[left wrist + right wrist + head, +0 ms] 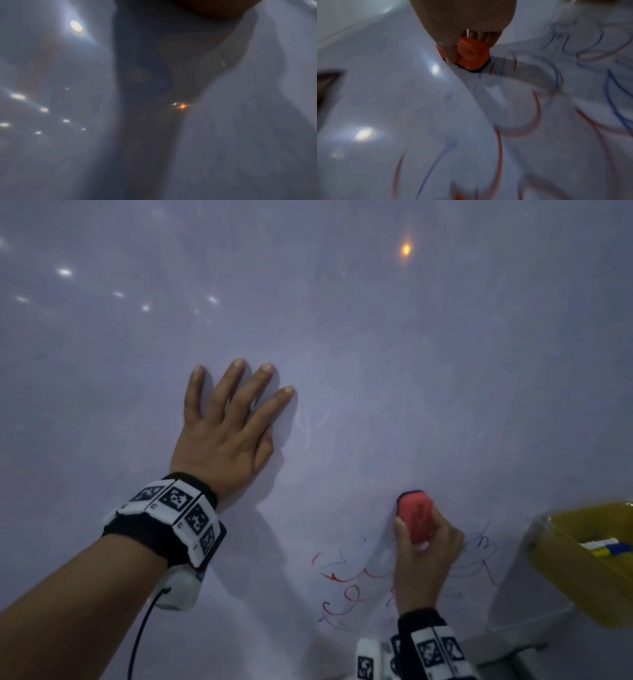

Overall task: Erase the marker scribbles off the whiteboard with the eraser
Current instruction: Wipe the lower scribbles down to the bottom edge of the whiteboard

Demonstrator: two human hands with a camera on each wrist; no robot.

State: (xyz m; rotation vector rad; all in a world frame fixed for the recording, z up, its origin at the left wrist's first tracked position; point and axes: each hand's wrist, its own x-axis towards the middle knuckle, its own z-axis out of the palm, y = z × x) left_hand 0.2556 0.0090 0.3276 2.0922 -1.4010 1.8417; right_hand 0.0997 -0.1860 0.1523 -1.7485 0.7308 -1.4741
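Half the scribbles (359, 587) behind right hand (423, 563)

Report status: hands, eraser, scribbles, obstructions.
Left hand flat on whiteboard. Right hand grips red eraser against board. Red and blue scribbles remain below. Yellow bin at right, clear of them.

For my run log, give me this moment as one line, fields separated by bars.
left hand flat on whiteboard | right hand grips red eraser on board | red and blue scribbles remain

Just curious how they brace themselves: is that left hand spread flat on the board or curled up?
Spread flat: the left hand lies with straight fingers on the whiteboard, holding nothing.
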